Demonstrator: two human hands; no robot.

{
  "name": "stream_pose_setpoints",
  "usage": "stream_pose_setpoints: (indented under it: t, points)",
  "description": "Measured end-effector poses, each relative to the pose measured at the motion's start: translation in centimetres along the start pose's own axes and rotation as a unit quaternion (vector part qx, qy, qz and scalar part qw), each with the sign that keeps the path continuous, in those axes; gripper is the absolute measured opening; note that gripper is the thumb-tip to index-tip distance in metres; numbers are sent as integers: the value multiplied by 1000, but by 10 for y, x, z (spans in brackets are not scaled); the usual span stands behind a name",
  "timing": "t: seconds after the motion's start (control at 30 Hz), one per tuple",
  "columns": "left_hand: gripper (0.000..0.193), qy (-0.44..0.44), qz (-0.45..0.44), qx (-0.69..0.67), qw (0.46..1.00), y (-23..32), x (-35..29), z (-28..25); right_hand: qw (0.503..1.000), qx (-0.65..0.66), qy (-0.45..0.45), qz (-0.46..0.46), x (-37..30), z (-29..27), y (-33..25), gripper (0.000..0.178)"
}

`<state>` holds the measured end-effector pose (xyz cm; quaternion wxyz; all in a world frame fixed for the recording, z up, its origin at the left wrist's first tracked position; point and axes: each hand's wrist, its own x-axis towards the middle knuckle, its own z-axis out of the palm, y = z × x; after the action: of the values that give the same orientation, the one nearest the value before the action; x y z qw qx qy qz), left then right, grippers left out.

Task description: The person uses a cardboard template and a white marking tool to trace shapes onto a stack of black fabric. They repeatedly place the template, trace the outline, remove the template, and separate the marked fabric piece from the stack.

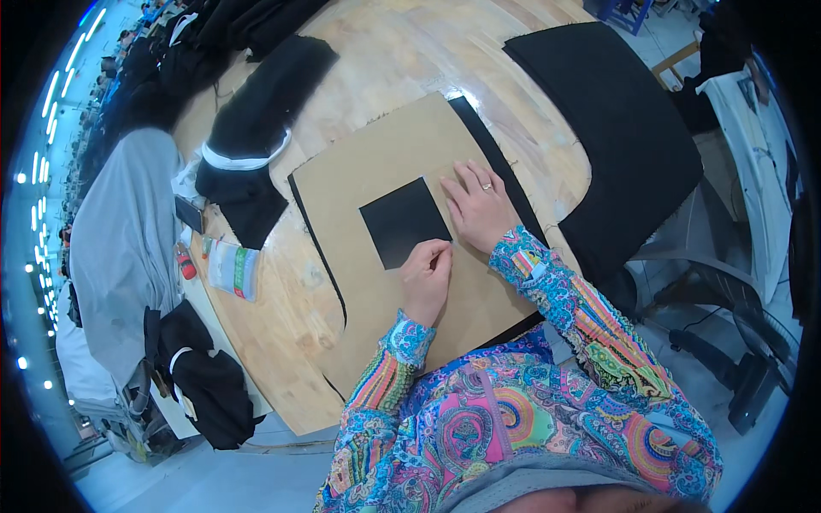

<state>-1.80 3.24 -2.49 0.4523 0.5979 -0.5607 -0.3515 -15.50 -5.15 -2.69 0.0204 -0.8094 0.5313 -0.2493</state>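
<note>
Brown sheet material [342,184] lies on the wooden table [265,342] over black fabric [481,130], which shows along its left and right edges; this layering appears complete, while work at the black square [400,224] in its middle appears unfinished. Left hand [428,275]: thumb and fingers together at the square's near right corner, any clamped item indiscernible. Right hand [481,205]: fingers apart, resting right of the square.

Our table [282,342] carries black cloth [483,137] under the right hand [483,205]. Left of the left hand [428,274], we see a packet [232,268].
</note>
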Motion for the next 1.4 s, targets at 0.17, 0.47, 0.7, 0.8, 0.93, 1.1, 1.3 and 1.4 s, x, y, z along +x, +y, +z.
stream_pose_setpoints:
  t: [0.17,0.47,0.7,0.8,0.93,1.1,1.3,1.4]
  points:
    - [8,-11,-6,36,999,7,2,-1,1000,-7,2,-4,1,-1,0,31]
    - [7,-8,-109,-116,987,-1,1,-3,1000,-12,4,-1,0,0,0,31]
    - [10,-19,-66,-15,998,4,3,-3,1000,-13,-2,0,0,0,0,32]
    - [10,-25,-69,-7,997,8,3,-2,1000,-16,-7,0,1,-2,-1,32]
    - [9,-26,-43,31,998,14,5,-5,1000,-19,-16,4,0,-2,-1,33]
    - [7,-7,-49,50,998,4,-5,-21,1000,-14,-23,5,2,-6,-3,33]
    - [7,17,-40,69,997,-4,-14,-33,999,-16,-32,9,0,-4,-1,33]
    - [6,23,-30,72,997,-6,-16,-36,999,-15,-29,8,1,-4,-2,33]
